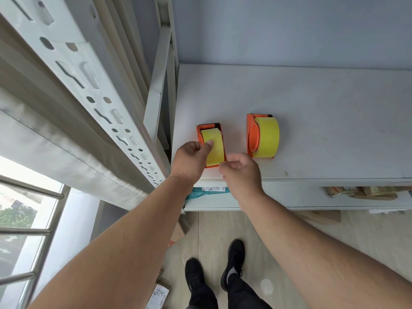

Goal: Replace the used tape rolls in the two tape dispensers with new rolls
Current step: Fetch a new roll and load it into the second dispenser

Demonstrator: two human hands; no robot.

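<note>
Tape dispenser (211, 145) sits gripped by left hand (191, 160); right hand (242, 172), loosely curled, just beside.

Two bright orange tape dispensers at mid-frame, left dispenser (210, 145) and right dispenser (253, 134), each loaded with a yellow tape roll (213, 146), the right roll (267, 137) the same lemon shade. White shelf top (312, 121) under them, pale grey-blue wall (289, 30) above. Lower centre: black shoes (233, 262) on a light beige wood-grain floor (334, 230). Teal package (207, 192) under the shelf edge.
</note>
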